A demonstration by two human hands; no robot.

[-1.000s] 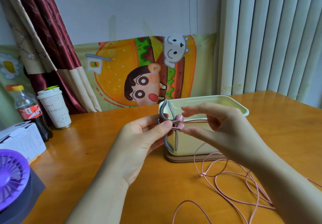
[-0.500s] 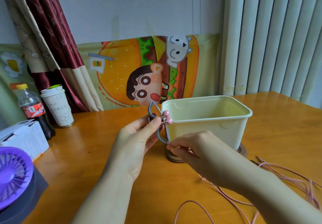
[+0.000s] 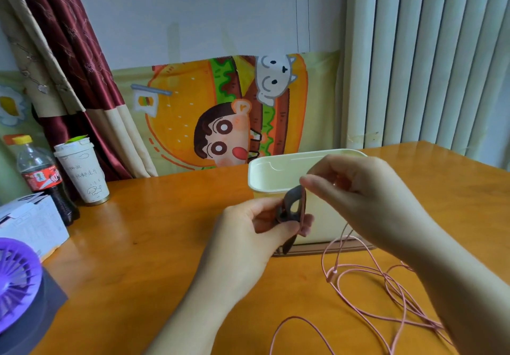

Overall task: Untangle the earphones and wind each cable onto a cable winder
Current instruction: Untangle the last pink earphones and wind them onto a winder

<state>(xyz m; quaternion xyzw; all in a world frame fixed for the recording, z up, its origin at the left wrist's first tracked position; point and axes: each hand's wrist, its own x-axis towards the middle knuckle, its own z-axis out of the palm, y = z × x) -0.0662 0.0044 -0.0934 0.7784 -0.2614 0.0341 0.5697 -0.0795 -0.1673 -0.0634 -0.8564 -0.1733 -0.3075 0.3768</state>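
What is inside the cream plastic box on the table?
Only the bare inner back wall of the cream plastic box shows. Its front wall and the right hand cover the bottom, so any contents cannot be seen.

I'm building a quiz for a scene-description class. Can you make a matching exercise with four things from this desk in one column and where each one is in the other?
Things:
1. cable winder
2. earphone cable
3. paper cup
4. purple fan

Places:
A. mostly in loose loops on the table, right side
B. left edge, nearest the camera
C. gripped in the left hand
D. beside the cola bottle, by the curtain

Pairs: 1-C, 2-A, 3-D, 4-B
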